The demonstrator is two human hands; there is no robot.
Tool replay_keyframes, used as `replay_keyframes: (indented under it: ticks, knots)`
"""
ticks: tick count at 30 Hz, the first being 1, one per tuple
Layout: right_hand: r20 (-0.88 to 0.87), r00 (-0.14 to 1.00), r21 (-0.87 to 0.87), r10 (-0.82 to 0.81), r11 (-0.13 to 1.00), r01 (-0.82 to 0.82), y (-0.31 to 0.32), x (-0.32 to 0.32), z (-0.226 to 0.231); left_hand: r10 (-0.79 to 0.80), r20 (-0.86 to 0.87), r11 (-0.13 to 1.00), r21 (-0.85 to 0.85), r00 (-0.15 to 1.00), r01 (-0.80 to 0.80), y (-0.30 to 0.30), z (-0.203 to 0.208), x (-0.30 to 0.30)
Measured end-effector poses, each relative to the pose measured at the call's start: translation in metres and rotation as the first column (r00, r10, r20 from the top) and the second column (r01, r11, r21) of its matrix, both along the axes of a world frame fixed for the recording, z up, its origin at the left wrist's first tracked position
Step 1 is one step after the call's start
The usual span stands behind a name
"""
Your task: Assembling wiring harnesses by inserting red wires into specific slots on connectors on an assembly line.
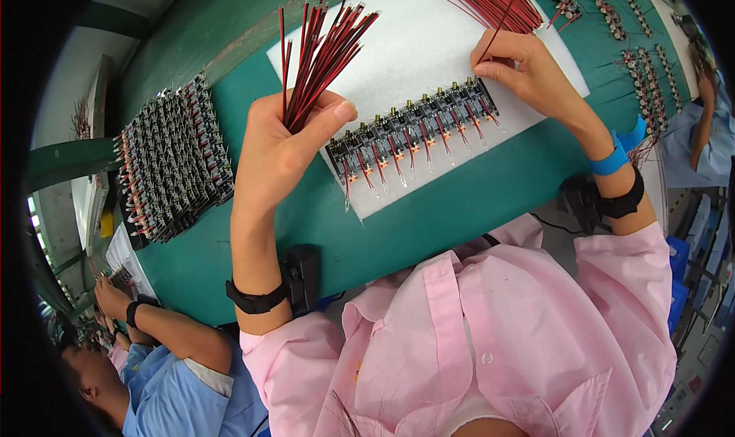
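My left hand (287, 138) is closed round a bundle of red and black wires (318, 58), their stripped ends fanning upward. In a pinch between thumb and fingertips, my right hand (521, 66) holds a dark red wire (505, 24) that slants up to the right. Between and below the hands lies a row of joined circuit boards (413, 131), with small yellowish parts along the far edge. Short red and black leads with clear tips hang from its near side. The row rests on a white foam sheet (367, 203). Past my right hand lies a larger pile of red wires (498, 1).
Stacked circuit boards (176, 158) stand on the green table (207, 272) at the left. Several strips of small wired parts (647, 89) lie at the far right. People in blue sit at both sides; one's arm (164, 334) is close at lower left.
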State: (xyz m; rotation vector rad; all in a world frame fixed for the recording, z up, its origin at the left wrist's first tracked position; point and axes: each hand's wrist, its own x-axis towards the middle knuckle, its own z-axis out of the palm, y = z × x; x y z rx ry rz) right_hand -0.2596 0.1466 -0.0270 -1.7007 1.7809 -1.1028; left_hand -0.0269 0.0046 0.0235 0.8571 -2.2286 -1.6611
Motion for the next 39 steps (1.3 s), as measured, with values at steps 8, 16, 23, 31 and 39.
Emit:
replay_keyframes:
  ticks: [8, 16, 23, 31, 39]
  knots:
    - [-0.048, 0.997, -0.037, 0.055, 0.998, -0.057, -0.001, 0.000, 0.000, 0.006, -0.009, 1.000, 0.000, 1.000, -0.006, 0.002, 0.000, 0.000]
    - [-0.248, 0.960, -0.074, 0.127, 0.986, -0.150, 0.008, -0.003, 0.005, 0.014, 0.009, 0.997, 0.081, 1.000, -0.015, -0.003, 0.000, -0.001]
    - [-0.462, 0.884, -0.130, 0.066, 0.981, -0.142, 0.020, 0.005, 0.013, 0.090, -0.344, 0.633, 0.744, 0.935, 0.213, -0.008, -0.025, -0.015]
    - [-0.082, 0.995, 0.081, -0.060, 0.994, 0.066, -0.022, 0.036, 0.057, 0.376, -0.379, 0.697, 0.717, 0.845, 0.012, 0.029, -0.017, -0.063]
    - [0.142, 0.990, 0.042, 0.023, 0.999, -0.029, -0.048, 0.050, 0.047, 0.411, -0.500, 0.715, 0.695, 0.762, 0.071, 0.030, -0.019, -0.071]
